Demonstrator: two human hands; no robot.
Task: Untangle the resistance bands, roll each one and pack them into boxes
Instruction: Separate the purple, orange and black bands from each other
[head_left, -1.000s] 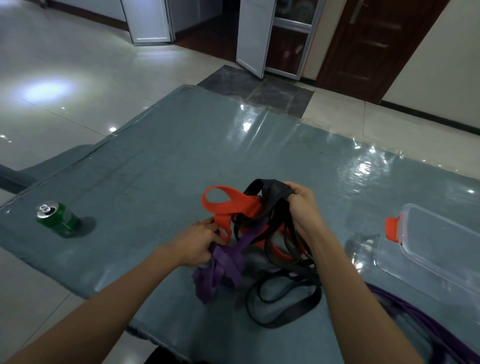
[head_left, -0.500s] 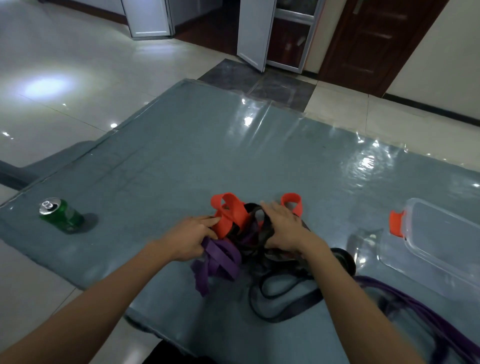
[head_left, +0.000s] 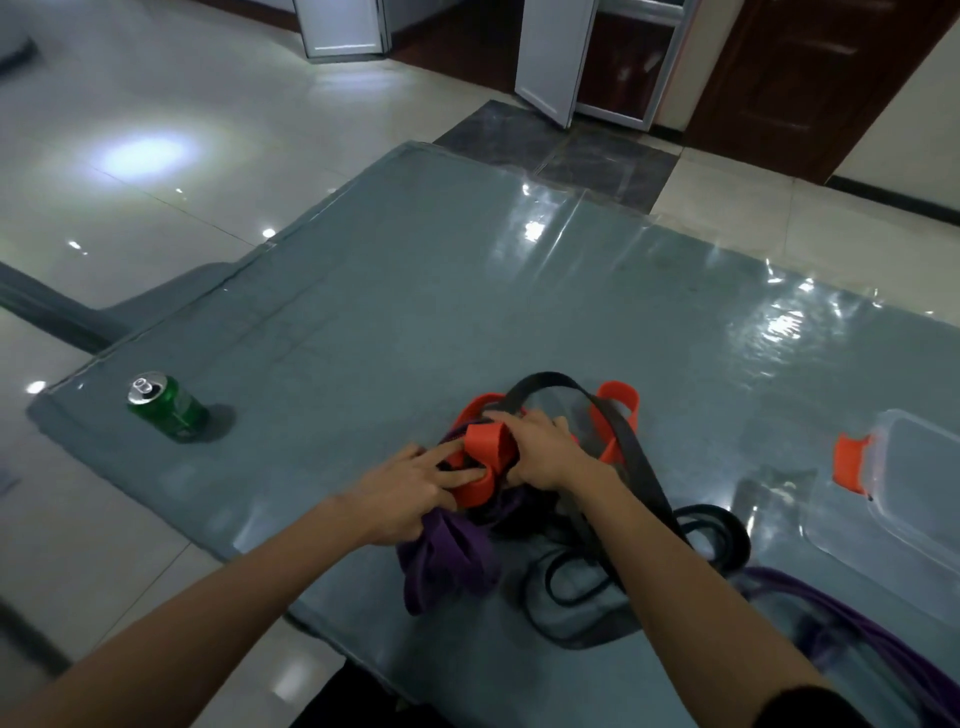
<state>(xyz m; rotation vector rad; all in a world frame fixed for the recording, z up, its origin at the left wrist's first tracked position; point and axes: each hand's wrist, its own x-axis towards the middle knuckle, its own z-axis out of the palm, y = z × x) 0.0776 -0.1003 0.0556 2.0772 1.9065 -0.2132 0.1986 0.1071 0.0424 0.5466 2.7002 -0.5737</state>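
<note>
Head view: orange, purple and black rubber resistance bands (head_left: 452, 561) lie knotted at lower centre of the grey glossy surface (head_left: 415, 312); left hand (head_left: 410, 491) rests straight fingers on the orange band (head_left: 485, 447), right hand (head_left: 545, 457) grips it. Nothing looks untangled, rolled or packed yet; the clear plastic box (head_left: 914, 467) at the right edge appears to hold no band.

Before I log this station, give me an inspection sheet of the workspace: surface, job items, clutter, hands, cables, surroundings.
Surface: table with a glossy grey-blue cover.
Job's things: orange band, black band and purple band tangled near the front edge; second purple band lower right; clear plastic box at right.
Clutter: green drink can at left.
Hands: left hand rests fingers on the orange band; right hand grips it.
Cables: nothing seen.
Surroundings: tiled floor, white door, dark wooden door.
</note>
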